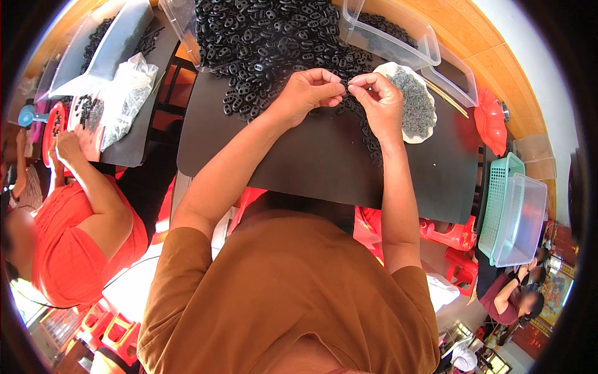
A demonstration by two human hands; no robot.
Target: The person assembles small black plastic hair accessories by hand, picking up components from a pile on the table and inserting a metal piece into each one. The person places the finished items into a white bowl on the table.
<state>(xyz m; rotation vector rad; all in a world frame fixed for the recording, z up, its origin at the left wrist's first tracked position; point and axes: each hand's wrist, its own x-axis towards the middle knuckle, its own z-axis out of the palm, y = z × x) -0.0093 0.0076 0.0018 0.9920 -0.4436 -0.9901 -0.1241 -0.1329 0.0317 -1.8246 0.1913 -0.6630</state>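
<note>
One bare left hand facing one bare right hand, fingertips nearly meeting, thumb and forefinger of each drawn close; grasping something tiny or nothing, cannot tell from this view. Just beyond and leftward, nearer the left hand, a large heap of glossy black oval pieces with paired holes, lying every which way without a shared long axis. Just beside the right hand, on its right, a white scalloped-rim plate full of small grey pieces. Underneath, a dark smooth tabletop; farther out, a clear plastic bin
</note>
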